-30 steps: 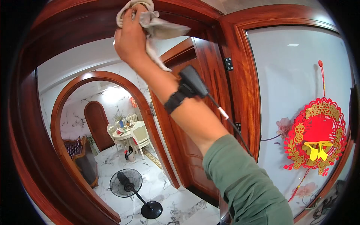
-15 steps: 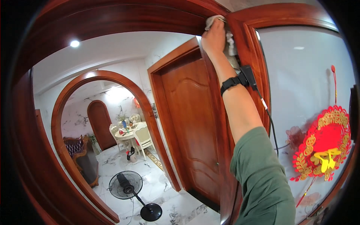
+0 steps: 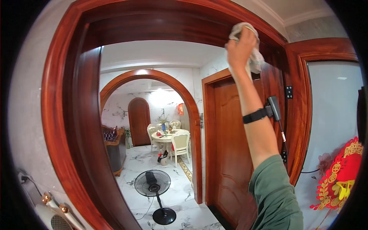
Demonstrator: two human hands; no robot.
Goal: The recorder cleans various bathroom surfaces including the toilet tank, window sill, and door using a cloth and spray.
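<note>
My right hand [image 3: 241, 50] is raised high, its fingers closed on a pale, crumpled cloth [image 3: 256, 60]. The cloth bunches over the fingertips and hangs down beside the palm. Hand and cloth are up against the top beam of the reddish-brown wooden door frame [image 3: 165, 28], near its right corner. A black strap with a small box [image 3: 264, 113] and a cable sits on my right forearm, below a green sleeve. My left hand is out of the picture.
An open door with a pale panel [image 3: 326, 99] and a red-gold ornament [image 3: 341, 178] stands at right. Beyond the doorway are a black floor fan [image 3: 153, 184], a wooden arch [image 3: 197, 153], a closed wooden door [image 3: 234, 145] and a dining table [image 3: 170, 135]. A pale appliance [image 3: 57, 218] stands lower left.
My right hand has moved left with the cloth along the top beam, away from the hinge-side corner. The view has swung left and now takes in the frame's left side.
</note>
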